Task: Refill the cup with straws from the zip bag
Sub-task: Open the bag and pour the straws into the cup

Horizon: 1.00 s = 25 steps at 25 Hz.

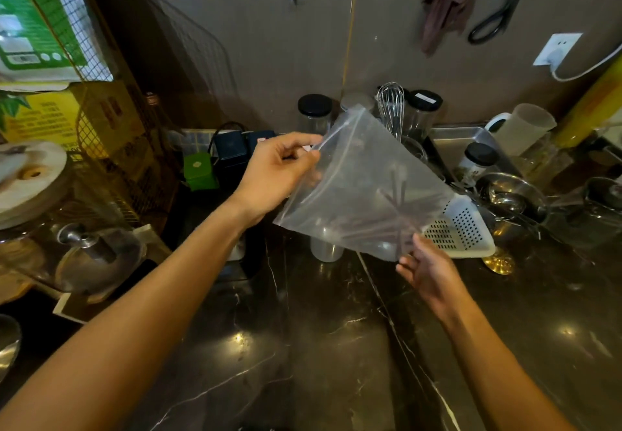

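Marble counter [336, 346] under zip bag [356, 181], brown wall [269, 43] behind.

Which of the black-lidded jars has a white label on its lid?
The jar at the back right, just right of the whisk, has a white label on its lid. The back left jar and the small front jar have plain black lids.

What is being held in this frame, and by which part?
The zip bag with straws inside. The left hand pinches its upper zip edge; the right hand grips its lower corner.
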Each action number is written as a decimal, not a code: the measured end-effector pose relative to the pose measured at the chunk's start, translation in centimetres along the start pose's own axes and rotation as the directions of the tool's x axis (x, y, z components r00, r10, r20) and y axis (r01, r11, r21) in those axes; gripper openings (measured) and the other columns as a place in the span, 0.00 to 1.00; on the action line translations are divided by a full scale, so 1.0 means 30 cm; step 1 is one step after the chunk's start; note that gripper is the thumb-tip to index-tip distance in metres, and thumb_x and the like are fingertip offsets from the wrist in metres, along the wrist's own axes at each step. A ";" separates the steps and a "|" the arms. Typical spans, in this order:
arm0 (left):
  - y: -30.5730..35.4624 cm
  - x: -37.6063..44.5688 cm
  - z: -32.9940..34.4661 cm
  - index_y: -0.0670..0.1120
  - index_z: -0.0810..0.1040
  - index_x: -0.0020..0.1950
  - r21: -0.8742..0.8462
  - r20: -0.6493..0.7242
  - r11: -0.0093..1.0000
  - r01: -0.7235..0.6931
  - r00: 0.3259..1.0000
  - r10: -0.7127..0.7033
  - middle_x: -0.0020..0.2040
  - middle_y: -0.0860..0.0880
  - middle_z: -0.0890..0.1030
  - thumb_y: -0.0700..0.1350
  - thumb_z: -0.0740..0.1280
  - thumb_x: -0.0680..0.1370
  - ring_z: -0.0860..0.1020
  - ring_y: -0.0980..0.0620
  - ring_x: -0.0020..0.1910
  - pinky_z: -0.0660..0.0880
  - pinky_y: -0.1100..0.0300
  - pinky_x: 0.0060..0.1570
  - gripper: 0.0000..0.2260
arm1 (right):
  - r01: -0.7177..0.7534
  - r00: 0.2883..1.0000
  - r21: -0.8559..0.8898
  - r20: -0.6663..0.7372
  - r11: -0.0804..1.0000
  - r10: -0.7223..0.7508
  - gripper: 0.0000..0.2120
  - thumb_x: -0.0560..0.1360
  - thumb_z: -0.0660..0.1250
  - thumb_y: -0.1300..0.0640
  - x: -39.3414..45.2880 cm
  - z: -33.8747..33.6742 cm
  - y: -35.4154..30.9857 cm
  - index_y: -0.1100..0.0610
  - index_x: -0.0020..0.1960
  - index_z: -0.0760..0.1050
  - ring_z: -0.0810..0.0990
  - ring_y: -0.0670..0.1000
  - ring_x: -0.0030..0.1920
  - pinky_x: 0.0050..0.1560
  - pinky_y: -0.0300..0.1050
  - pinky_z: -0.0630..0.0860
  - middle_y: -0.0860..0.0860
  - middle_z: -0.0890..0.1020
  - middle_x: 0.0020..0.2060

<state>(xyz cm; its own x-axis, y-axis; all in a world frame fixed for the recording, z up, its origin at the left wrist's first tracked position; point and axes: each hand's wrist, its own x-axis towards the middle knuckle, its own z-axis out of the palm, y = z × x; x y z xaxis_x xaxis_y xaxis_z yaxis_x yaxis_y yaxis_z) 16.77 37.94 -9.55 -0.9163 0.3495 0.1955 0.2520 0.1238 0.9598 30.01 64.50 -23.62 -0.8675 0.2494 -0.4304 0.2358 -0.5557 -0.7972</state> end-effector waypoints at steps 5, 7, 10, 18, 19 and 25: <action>-0.118 0.046 0.028 0.47 0.86 0.54 0.218 -0.150 0.975 0.041 0.989 -0.008 0.46 0.53 0.87 0.46 0.70 0.82 0.86 0.58 0.46 0.84 0.57 0.51 0.06 | 0.128 0.983 -0.131 -0.117 0.983 -0.143 0.11 0.84 0.64 0.55 0.030 -0.028 -0.093 0.56 0.63 0.79 0.84 0.49 0.38 0.37 0.43 0.84 0.54 0.86 0.49; -0.149 0.069 0.034 0.50 0.85 0.52 0.233 -0.110 0.969 0.086 0.992 -0.062 0.44 0.54 0.87 0.46 0.71 0.81 0.86 0.60 0.44 0.84 0.60 0.49 0.04 | 0.162 0.969 -0.229 -0.148 0.960 -0.199 0.10 0.84 0.64 0.55 0.040 -0.043 -0.135 0.56 0.61 0.80 0.84 0.48 0.37 0.36 0.42 0.85 0.55 0.85 0.50; -0.184 0.103 0.048 0.51 0.85 0.50 0.235 -0.043 0.965 0.118 0.993 -0.111 0.43 0.52 0.88 0.44 0.71 0.80 0.87 0.58 0.43 0.84 0.61 0.48 0.03 | 0.243 0.938 -0.343 -0.154 0.907 -0.310 0.09 0.85 0.64 0.55 0.062 -0.055 -0.210 0.58 0.59 0.79 0.85 0.47 0.35 0.36 0.41 0.86 0.55 0.84 0.49; -0.273 0.109 0.085 0.44 0.82 0.58 0.084 -0.062 0.980 0.181 0.982 -0.176 0.48 0.49 0.87 0.39 0.69 0.81 0.87 0.55 0.43 0.80 0.67 0.36 0.07 | 0.366 0.851 -0.519 -0.150 0.773 -0.503 0.10 0.85 0.63 0.51 0.136 0.025 -0.341 0.54 0.61 0.79 0.84 0.47 0.40 0.41 0.43 0.85 0.54 0.85 0.54; -0.293 0.104 0.087 0.43 0.82 0.59 0.071 -0.065 0.979 0.193 0.980 -0.189 0.49 0.48 0.87 0.38 0.68 0.82 0.88 0.54 0.44 0.81 0.66 0.36 0.07 | 0.372 0.846 -0.541 -0.136 0.754 -0.515 0.09 0.85 0.63 0.51 0.142 0.036 -0.350 0.52 0.60 0.79 0.84 0.47 0.40 0.40 0.42 0.85 0.54 0.86 0.54; -0.387 0.071 0.087 0.43 0.82 0.60 0.004 -0.063 0.973 0.230 0.971 -0.229 0.52 0.45 0.87 0.38 0.68 0.81 0.88 0.48 0.47 0.84 0.60 0.42 0.08 | 0.394 0.823 -0.658 -0.057 0.641 -0.565 0.12 0.86 0.62 0.52 0.167 0.100 -0.408 0.52 0.66 0.79 0.84 0.44 0.38 0.41 0.43 0.85 0.53 0.87 0.52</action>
<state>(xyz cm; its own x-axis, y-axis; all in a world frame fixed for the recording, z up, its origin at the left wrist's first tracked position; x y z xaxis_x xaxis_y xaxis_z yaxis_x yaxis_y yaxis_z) 12.70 39.68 -20.81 -0.9674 0.2526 -0.0173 0.0360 0.2049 0.9781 21.45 70.16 -14.76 -0.8224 0.5643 0.0720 0.0974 0.2644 -0.9595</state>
